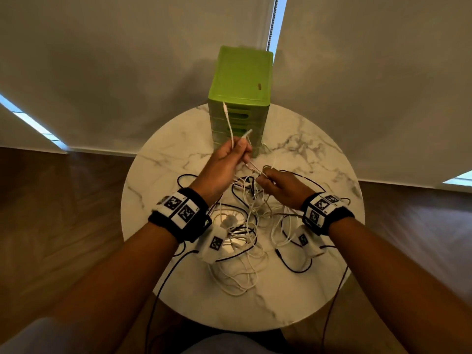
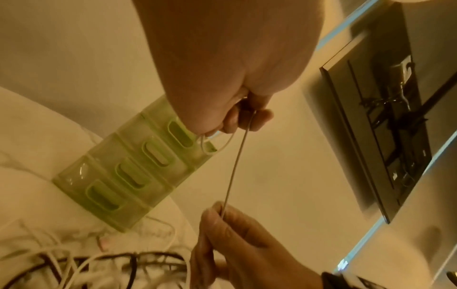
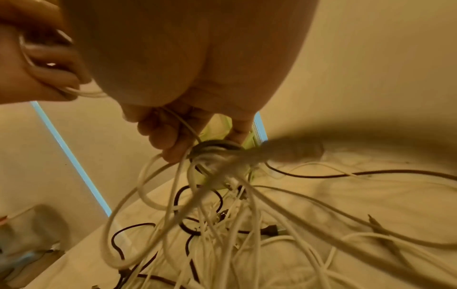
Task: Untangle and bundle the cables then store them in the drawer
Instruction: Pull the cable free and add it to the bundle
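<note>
Pale roller blinds [image 1: 102, 72] hang behind your round marble table [image 1: 319, 154], which stands on a dark wood floor [image 1: 51, 200]. At 12 o'clock on the table sits the green drawer unit [image 1: 240, 80], its drawers all closed. A tangle of white and black cables [image 1: 245, 226] covers the middle of the table, with loops trailing toward 6 o'clock and black leads hanging over the near edge.

Your left hand [image 1: 227, 159] is raised just in front of the drawer unit, its fingers [image 2: 247, 121] curled round a white cable [image 1: 228, 123] whose plug end stands up past the unit's front. Your right hand [image 1: 278, 182] is lower, at about 3 o'clock from the left, with its fingers [image 3: 168, 136] pinching a thin strand that runs taut between your two hands. More white cables hang from that right-hand grip down into the tangle.
</note>
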